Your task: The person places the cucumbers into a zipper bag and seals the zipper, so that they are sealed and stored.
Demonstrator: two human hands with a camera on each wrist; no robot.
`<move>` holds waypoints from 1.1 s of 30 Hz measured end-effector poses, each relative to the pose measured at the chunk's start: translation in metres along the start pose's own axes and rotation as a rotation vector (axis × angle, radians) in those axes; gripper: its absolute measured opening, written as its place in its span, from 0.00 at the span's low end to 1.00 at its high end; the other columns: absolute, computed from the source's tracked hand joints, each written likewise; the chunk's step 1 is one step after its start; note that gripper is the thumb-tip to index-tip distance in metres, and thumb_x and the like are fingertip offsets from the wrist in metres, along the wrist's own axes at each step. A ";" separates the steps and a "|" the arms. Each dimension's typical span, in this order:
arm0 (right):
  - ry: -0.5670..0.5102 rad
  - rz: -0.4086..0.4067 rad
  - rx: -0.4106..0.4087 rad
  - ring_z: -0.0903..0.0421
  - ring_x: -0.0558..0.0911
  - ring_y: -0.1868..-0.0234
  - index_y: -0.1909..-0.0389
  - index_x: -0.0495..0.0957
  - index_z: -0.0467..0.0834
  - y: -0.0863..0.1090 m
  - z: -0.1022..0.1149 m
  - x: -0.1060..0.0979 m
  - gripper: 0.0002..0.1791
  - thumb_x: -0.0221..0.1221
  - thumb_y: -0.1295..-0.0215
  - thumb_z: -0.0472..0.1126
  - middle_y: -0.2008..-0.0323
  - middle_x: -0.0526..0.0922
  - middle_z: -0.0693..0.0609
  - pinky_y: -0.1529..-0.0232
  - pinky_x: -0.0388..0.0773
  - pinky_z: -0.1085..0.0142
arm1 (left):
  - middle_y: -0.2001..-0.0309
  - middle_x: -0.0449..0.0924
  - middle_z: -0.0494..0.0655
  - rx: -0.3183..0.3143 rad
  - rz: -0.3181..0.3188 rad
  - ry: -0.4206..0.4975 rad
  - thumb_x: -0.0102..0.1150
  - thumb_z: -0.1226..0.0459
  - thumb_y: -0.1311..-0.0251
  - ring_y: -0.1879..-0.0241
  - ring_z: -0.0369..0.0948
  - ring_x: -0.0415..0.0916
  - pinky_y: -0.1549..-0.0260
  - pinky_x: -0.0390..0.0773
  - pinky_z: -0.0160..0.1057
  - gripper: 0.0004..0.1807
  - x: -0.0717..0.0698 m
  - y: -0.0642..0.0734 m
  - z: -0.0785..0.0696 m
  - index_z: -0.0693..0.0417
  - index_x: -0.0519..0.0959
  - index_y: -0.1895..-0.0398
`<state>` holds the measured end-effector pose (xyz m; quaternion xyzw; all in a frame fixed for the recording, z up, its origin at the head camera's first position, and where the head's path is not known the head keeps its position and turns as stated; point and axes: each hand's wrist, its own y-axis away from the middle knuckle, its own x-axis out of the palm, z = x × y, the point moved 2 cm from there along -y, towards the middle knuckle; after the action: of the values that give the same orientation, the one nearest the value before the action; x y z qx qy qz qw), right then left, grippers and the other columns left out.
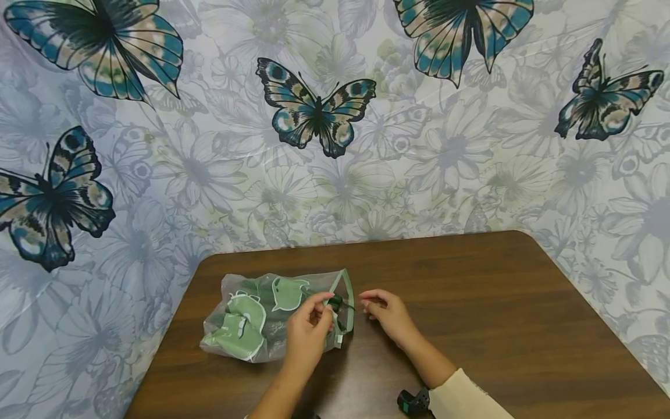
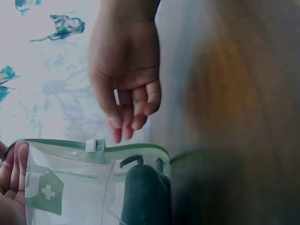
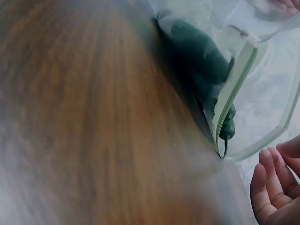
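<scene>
A clear zip bag (image 1: 272, 334) with a green-edged mouth and green-and-white print lies on the table, its mouth turned right and gaping. My left hand (image 1: 309, 326) pinches the bag's rim between thumb and fingers; the left wrist view shows those fingers (image 2: 18, 164) at one end of the zip, apart from the white slider (image 2: 96, 145). Inside are several dark green vegetables with stems, among them a thick one (image 2: 146, 194) with a curved stem. Just right of the mouth, my right hand (image 1: 389, 314) hovers with loosely bent fingers and nothing in them.
The brown wooden table (image 1: 497, 326) has rounded far corners and stretches away to the right. Behind it hangs a pale flowered cloth (image 1: 345, 192) with large blue butterflies. A small black device (image 1: 413, 401) is at the right sleeve.
</scene>
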<state>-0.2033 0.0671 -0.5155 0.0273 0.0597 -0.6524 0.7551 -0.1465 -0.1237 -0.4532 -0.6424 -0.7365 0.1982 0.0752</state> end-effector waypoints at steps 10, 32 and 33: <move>0.085 -0.006 -0.089 0.52 0.84 0.54 0.49 0.83 0.35 -0.006 0.008 -0.010 0.12 0.61 0.32 0.31 0.51 0.85 0.36 0.56 0.81 0.73 | 0.73 0.74 0.48 -0.039 0.028 -0.001 0.55 0.72 0.31 0.77 0.40 0.79 0.72 0.85 0.36 0.13 -0.015 -0.026 -0.030 0.49 0.84 0.53; 0.753 0.157 -1.112 0.49 0.84 0.42 0.51 0.86 0.47 0.008 0.134 -0.058 0.18 0.69 0.42 0.30 0.41 0.83 0.46 0.51 0.85 0.64 | 0.73 0.74 0.41 -0.132 0.171 0.205 0.53 0.70 0.31 0.76 0.39 0.68 0.77 0.79 0.36 0.09 -0.045 -0.078 -0.135 0.54 0.83 0.57; 0.747 0.170 -1.111 0.49 0.83 0.41 0.52 0.86 0.47 0.009 0.143 -0.062 0.18 0.70 0.42 0.30 0.41 0.83 0.47 0.49 0.85 0.64 | 0.72 0.74 0.41 -0.136 0.182 0.222 0.53 0.70 0.31 0.76 0.39 0.67 0.77 0.78 0.36 0.09 -0.047 -0.080 -0.140 0.53 0.83 0.58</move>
<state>-0.1958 0.1126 -0.3662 -0.1366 0.6411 -0.4098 0.6343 -0.1611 -0.1501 -0.2880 -0.7279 -0.6742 0.0816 0.0945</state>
